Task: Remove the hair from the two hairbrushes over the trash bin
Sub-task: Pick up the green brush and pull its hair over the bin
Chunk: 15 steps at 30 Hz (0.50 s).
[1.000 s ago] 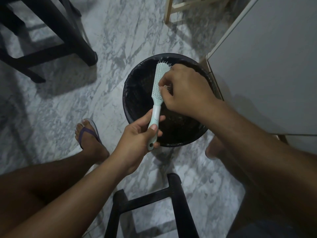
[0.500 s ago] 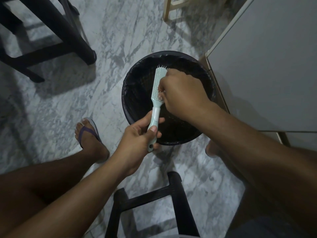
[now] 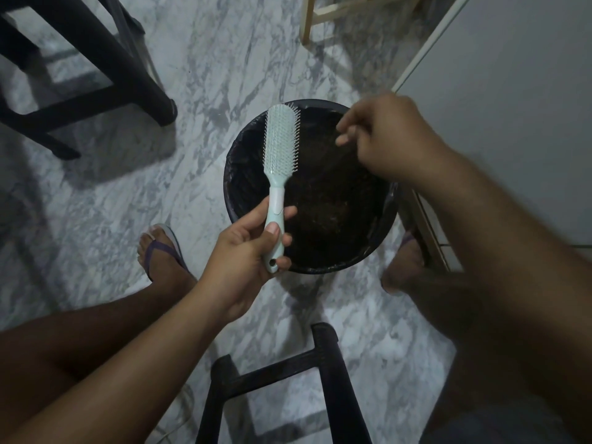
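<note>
A pale mint hairbrush (image 3: pixel 281 141) is held upright over the left part of the black trash bin (image 3: pixel 235 174), bristles turned to the right. My left hand (image 3: pixel 246 248) grips its handle near the end. My right hand (image 3: pixel 381 136) hovers over the bin's far right side, apart from the brush, with thumb and forefinger pinched on what looks like a thin dark wisp of hair (image 3: pixel 347 152), faint against the dark bin liner. Only this one brush is in view.
The bin stands on a marble floor between my feet, the left one in a purple flip-flop (image 3: pixel 163 251). A black stool frame (image 3: pixel 288 373) is close in front of me, a black chair (image 3: pixel 96 75) at the far left, a white cabinet (image 3: pixel 512 107) on the right.
My right hand has pulled away from the bristles and moved up and to the right over the bin. The brush has turned so that its bristle face shows more.
</note>
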### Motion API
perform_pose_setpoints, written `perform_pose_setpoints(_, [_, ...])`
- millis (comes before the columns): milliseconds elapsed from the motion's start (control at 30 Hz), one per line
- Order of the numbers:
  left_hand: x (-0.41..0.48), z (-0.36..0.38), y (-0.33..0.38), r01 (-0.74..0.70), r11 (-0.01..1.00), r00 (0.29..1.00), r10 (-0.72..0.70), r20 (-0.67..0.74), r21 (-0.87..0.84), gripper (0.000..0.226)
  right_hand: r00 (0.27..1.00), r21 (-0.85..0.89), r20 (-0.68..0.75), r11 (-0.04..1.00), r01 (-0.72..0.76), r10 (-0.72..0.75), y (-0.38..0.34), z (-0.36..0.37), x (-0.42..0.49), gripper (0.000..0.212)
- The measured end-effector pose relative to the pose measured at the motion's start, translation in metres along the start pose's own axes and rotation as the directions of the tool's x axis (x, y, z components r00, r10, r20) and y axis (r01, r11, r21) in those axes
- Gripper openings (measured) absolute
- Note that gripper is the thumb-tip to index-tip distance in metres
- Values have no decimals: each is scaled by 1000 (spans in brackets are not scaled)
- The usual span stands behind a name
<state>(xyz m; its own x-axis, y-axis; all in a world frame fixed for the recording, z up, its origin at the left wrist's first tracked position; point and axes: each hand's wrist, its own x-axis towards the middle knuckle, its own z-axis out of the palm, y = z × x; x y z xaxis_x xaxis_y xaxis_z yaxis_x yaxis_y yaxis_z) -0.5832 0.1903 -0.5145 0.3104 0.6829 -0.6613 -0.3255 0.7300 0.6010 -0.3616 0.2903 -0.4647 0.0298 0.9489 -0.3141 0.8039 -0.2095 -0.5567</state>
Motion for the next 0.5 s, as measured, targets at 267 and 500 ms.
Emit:
perform_pose_setpoints(267, [2, 2, 3, -9, 1000, 1000, 9, 0, 27, 46, 965, 53, -89, 966, 253, -248, -14, 29, -12, 21])
perform_pose_setpoints(500, [-3, 3, 2, -82, 967, 996, 89, -19, 240, 51, 951, -55, -86, 955, 292, -296, -13, 42, -7, 14])
